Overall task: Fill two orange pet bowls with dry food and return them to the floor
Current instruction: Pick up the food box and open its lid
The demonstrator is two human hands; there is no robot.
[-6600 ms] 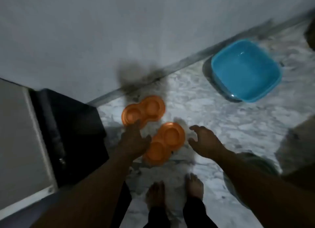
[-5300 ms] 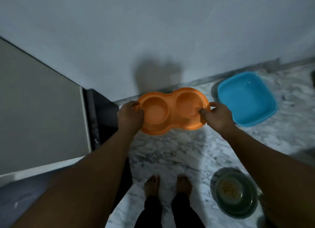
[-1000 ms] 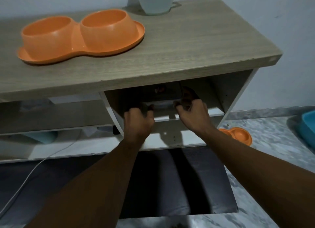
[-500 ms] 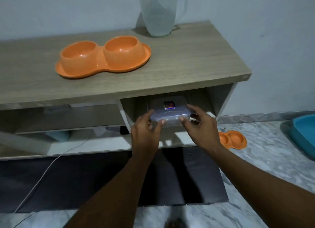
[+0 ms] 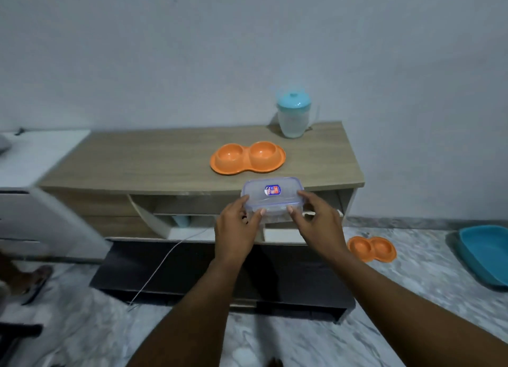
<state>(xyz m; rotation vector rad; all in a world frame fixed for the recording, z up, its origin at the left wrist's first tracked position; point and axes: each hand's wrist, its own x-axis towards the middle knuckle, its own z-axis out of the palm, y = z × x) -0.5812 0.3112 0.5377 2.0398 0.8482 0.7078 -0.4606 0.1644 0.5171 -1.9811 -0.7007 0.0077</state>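
Head cam: clear plastic container [image 5: 272, 196] w/ a snap-on lid and a small label on top is held up in front of the wooden cabinet [image 5: 165, 160], just off its front edge, toward the right end. Left hand [image 5: 236, 229] clamps the container's near-left side, fingertips curled under the lid rim; right hand [image 5: 316, 221] clamps the near-right side the same way, thumb on the lid edge. Contents can't be made out through the plastic. One orange double bowl [image 5: 247, 158] sits on the cabinet top, right of centre and nearer the front edge than the back, both cups looking empty. Behind it, at the back-right corner, stands a frosted jug [image 5: 294, 116] w/ a teal lid, upright, apart from the bowl. A second orange double bowl [image 5: 371, 248] lies on the marble floor [image 5: 412, 270] just right of the cabinet's lower shelf. Further right on the floor, by the frame edge, a blue basin [image 5: 486, 256], well apart from the orange bowl. A white cable [image 5: 162, 262] hangs from the open shelf down over the dark base. White unit [image 5: 35, 158] abuts the cabinet's left end.
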